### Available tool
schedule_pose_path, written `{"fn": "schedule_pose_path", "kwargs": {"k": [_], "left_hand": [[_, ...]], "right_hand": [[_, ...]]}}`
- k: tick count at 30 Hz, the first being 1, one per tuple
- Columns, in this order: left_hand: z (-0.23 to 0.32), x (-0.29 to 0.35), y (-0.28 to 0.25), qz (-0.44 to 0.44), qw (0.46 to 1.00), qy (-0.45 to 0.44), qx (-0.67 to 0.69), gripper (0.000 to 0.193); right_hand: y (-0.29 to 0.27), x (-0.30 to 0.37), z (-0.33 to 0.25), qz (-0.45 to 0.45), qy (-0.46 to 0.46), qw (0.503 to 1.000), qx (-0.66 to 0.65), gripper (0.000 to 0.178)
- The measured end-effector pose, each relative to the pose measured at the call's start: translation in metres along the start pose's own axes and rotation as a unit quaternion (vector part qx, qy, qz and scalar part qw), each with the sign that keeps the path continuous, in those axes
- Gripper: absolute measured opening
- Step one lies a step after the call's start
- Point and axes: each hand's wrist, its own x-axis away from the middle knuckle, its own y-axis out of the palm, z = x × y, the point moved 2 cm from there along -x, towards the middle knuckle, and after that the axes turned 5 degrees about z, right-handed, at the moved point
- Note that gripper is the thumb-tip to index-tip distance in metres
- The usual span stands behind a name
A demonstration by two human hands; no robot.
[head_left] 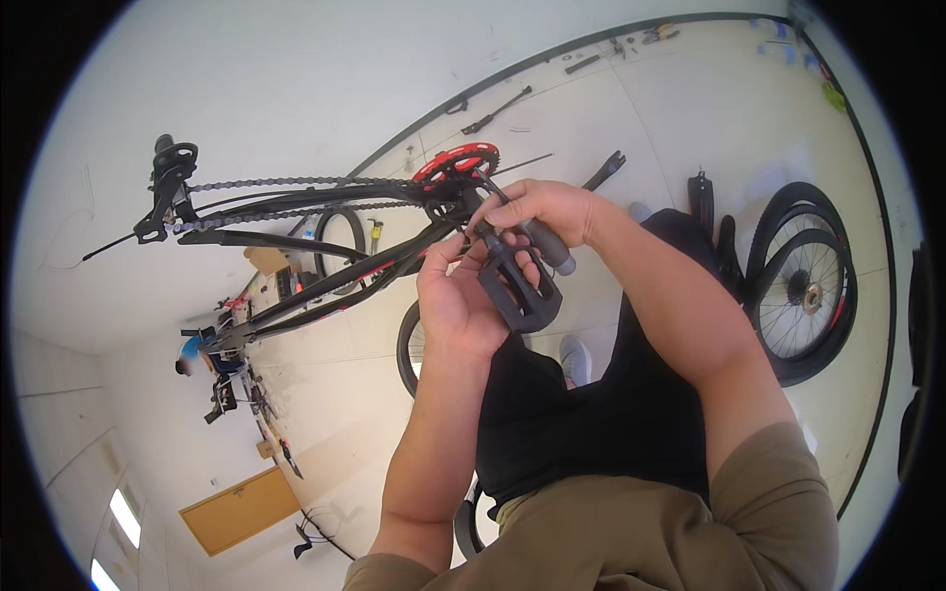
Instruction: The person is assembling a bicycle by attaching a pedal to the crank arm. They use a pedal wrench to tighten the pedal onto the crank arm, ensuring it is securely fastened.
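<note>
A black bicycle pedal (537,307) with an open cage sits in front of me, beside the crank area of a black bicycle frame (384,260). My left hand (455,300) is closed around the pedal's inner end, palm up, fingers curled. From the other side, my right hand (547,209) is closed on a tool with a dark grey rounded handle (552,248); its working end is hidden among my fingers. Just beyond my hands is a red chainring (461,163). A chain (296,183) runs left from it to a black rear derailleur (169,187).
Bicycle wheels (810,295) lie on the floor at right, next to black parts (701,202). A seatpost-like black bar (498,109) and small tools (616,47) lie along the far wall. Another person (194,349) is at the far left, near a cardboard box (268,260).
</note>
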Motion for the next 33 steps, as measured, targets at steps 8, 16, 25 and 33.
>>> {"fn": "schedule_pose_path", "kwargs": {"k": [8,16,25,33], "left_hand": [[0.002,-0.027,-0.007,0.045,0.997,-0.027,-0.051,0.035],[-0.003,-0.038,-0.009,0.08,0.997,-0.017,-0.007,0.033],[-0.001,-0.049,-0.015,0.033,0.999,-0.017,0.024,0.033],[0.02,-0.034,-0.024,0.027,0.973,-0.062,-0.223,0.046]], "right_hand": [[0.02,0.025,-0.003,0.189,-0.09,0.977,-0.049,0.032],[0.058,0.102,0.039,0.435,-0.332,0.738,0.396,0.048],[0.102,0.11,0.074,0.43,-0.365,0.597,0.57,0.047],[0.105,0.106,0.083,0.439,-0.362,0.622,0.538,0.03]]}}
